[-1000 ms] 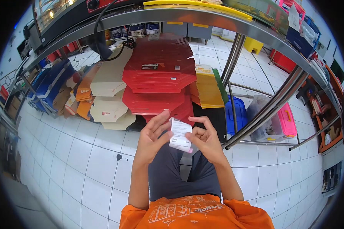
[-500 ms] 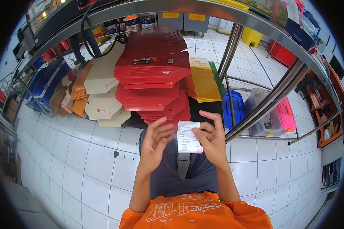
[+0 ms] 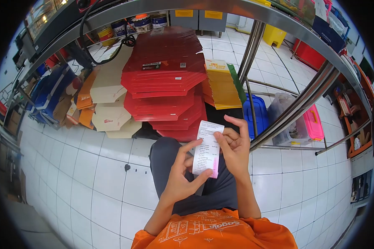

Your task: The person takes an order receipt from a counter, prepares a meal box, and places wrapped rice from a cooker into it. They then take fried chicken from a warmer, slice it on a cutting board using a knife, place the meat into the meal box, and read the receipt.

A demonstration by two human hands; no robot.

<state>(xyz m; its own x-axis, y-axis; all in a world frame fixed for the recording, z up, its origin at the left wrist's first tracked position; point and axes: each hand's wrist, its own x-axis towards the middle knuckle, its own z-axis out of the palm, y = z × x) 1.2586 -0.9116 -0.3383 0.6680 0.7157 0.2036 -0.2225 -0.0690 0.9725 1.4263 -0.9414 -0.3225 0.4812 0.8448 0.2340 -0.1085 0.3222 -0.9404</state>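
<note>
A white printed receipt [image 3: 207, 150] with a pink-tinted lower right edge is stretched between both hands, above the lap. My left hand [image 3: 183, 170] pinches its lower end, thumb in front and fingers partly hidden behind the paper. Closed on the upper right edge is my right hand [image 3: 234, 147], thumb pressed on the front and index finger raised. Just beyond the hands stand stacks of flat red cardboard boxes [image 3: 162, 81].
Cream cartons [image 3: 108, 89] and yellow cartons [image 3: 222, 85] flank the red stacks. A metal table frame [image 3: 295, 106] rises at the right. Past it are a blue lid [image 3: 255, 114] and a clear bin with a pink lid [image 3: 313, 124]. A black cable [image 3: 129, 40] hangs at upper left.
My left hand has moved right and taken hold of the receipt's lower end. More of the receipt's length now shows, and it tilts slightly. My right hand keeps its grip.
</note>
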